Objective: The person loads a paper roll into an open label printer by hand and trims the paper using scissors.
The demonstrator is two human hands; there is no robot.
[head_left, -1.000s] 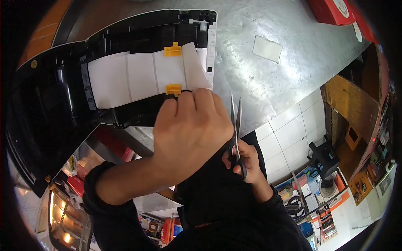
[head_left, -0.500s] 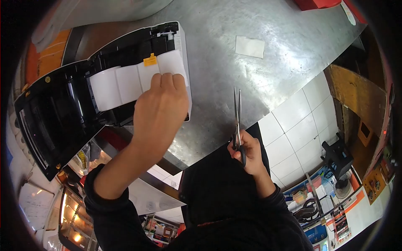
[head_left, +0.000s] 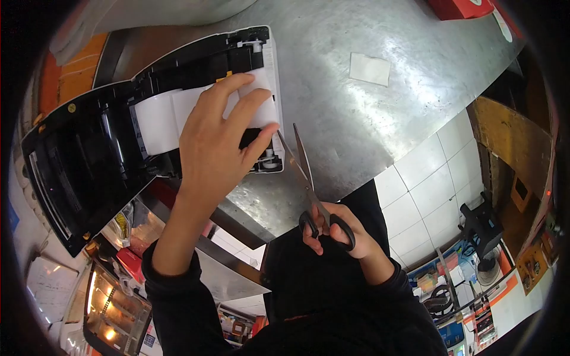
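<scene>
An opened black label printer (head_left: 113, 130) lies on the metal table, with a strip of white labels (head_left: 159, 121) running across it. My left hand (head_left: 217, 133) is over the strip with its fingers spread, the fingertips on the strip's free end at the printer's white edge. One yellow guide (head_left: 224, 76) shows partly behind my fingers. My right hand (head_left: 338, 231) holds scissors (head_left: 309, 187) by their black handles. The blades are parted, and their tips point up beside the strip's end, close to my left thumb.
A small pale paper piece (head_left: 369, 69) lies on the metal table (head_left: 320, 101). At the table's far right corner is a red object (head_left: 460, 8). White floor tiles (head_left: 418, 190) and a black stand (head_left: 480, 225) are beyond the table's right edge.
My left hand has gone from a closed grip near the strip's end to spread fingers. My right hand has brought the scissors left toward the strip, and the blades have opened wider.
</scene>
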